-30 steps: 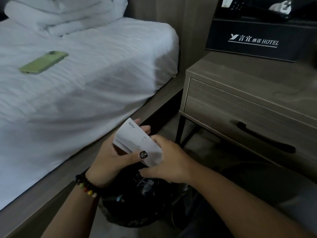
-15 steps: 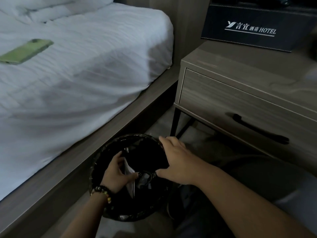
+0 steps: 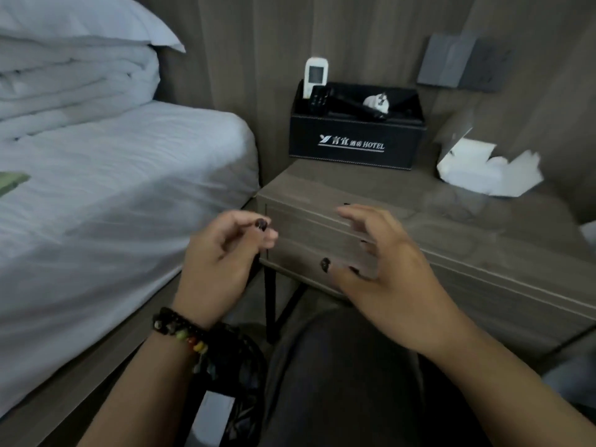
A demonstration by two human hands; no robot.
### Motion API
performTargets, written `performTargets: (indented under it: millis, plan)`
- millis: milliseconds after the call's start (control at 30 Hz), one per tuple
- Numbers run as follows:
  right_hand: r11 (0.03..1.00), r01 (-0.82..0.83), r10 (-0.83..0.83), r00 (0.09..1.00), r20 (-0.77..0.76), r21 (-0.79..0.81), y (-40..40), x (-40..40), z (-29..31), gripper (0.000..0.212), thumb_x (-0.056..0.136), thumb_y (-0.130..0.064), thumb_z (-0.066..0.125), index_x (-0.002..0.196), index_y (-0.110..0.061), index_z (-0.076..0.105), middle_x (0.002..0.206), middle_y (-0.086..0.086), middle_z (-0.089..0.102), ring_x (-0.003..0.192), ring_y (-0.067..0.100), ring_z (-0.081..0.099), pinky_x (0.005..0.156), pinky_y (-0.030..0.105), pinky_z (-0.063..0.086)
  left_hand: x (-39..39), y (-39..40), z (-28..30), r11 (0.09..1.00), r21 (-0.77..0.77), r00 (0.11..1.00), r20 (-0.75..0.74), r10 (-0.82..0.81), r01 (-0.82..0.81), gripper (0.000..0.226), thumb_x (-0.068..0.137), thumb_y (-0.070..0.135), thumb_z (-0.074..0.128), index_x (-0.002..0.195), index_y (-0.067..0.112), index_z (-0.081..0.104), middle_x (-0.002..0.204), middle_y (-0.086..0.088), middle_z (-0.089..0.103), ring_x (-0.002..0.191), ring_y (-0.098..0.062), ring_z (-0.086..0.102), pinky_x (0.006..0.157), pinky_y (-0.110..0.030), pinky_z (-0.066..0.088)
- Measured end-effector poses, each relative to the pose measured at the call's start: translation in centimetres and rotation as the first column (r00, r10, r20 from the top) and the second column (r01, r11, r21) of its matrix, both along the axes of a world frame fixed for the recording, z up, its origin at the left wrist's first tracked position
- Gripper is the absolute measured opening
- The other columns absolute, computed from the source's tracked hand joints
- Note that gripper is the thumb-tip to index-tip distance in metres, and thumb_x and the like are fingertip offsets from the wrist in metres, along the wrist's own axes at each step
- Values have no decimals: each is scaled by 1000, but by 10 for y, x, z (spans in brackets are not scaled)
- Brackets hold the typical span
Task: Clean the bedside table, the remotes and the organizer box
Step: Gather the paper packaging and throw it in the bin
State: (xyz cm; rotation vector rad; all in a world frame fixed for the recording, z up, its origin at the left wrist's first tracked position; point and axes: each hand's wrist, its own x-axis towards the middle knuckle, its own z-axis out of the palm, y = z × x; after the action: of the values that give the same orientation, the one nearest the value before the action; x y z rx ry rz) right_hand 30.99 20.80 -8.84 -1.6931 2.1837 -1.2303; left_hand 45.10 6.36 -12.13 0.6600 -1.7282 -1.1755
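The wooden bedside table (image 3: 451,227) stands right of the bed. At its back sits a black organizer box (image 3: 354,141) marked HOTEL. A white remote (image 3: 316,77) and a black remote (image 3: 319,100) stand in its left slot, and a crumpled white scrap (image 3: 375,101) lies in the main slot. Both hands hover in front of the table's near left corner, holding nothing. My left hand (image 3: 222,259) has loosely curled fingers. My right hand (image 3: 383,272) has relaxed, spread fingers.
White paper or tissue packaging (image 3: 483,169) lies on the table's right side. The bed (image 3: 113,188) with white sheets, folded duvet and a green phone (image 3: 13,183) fills the left. A black-lined bin (image 3: 232,382) sits on the floor below my left wrist. Wall switches (image 3: 464,62) are behind.
My left hand dropped the white paper into the bin and both hands rose from it, empty, to table height. The view tilted up to show the organizer box.
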Motion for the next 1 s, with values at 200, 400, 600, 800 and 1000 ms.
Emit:
performTargets:
  millis: [200, 400, 600, 800, 1000]
  plan:
    - [968, 221, -225, 974, -22, -120, 43, -52, 24, 48, 82, -20, 71, 126, -29, 53, 120, -19, 51, 117, -5, 47, 99, 24, 45, -90, 29, 73, 992, 23, 955, -272, -117, 128, 9, 93, 8, 56, 91, 11, 65, 70, 5, 73, 72, -12, 70, 65, -18, 50]
    - [873, 484, -487, 870, -70, -62, 62, -122, 38, 44, 81, -23, 71, 123, -25, 56, 116, -13, 54, 100, 2, 54, 87, 17, 44, -176, 41, 87, 966, 29, 927, -290, -238, 257, 10, 93, 4, 55, 96, 2, 65, 69, -1, 71, 64, -9, 68, 58, -13, 47]
    - [622, 779, -782, 622, 19, 76, 40, -249, 49, 33, 80, -26, 64, 107, -9, 59, 97, 5, 65, 86, 23, 61, 68, 25, 42, -196, 18, 57, 902, 276, 896, -391, -211, 332, 11, 93, 8, 57, 90, 13, 66, 66, 3, 71, 63, -8, 65, 60, -19, 49]
    - [466, 835, -864, 359, 353, 291, 11, -320, 28, 57, 72, -41, 70, 111, -3, 51, 97, 10, 58, 63, 27, 56, 39, 22, 42, -198, -8, 58, 855, 387, 854, -508, -114, 345, 11, 91, 14, 60, 85, 18, 67, 66, 3, 70, 63, -8, 63, 60, -17, 48]
    - [504, 764, -844, 337, 417, 403, -8, -328, 10, 26, 82, -23, 64, 92, 1, 63, 69, 14, 65, 47, 21, 56, 38, 19, 40, -202, -20, 64, 822, 414, 805, -587, -87, 391, 17, 94, 16, 53, 87, 20, 67, 68, 6, 68, 63, -5, 61, 60, -17, 46]
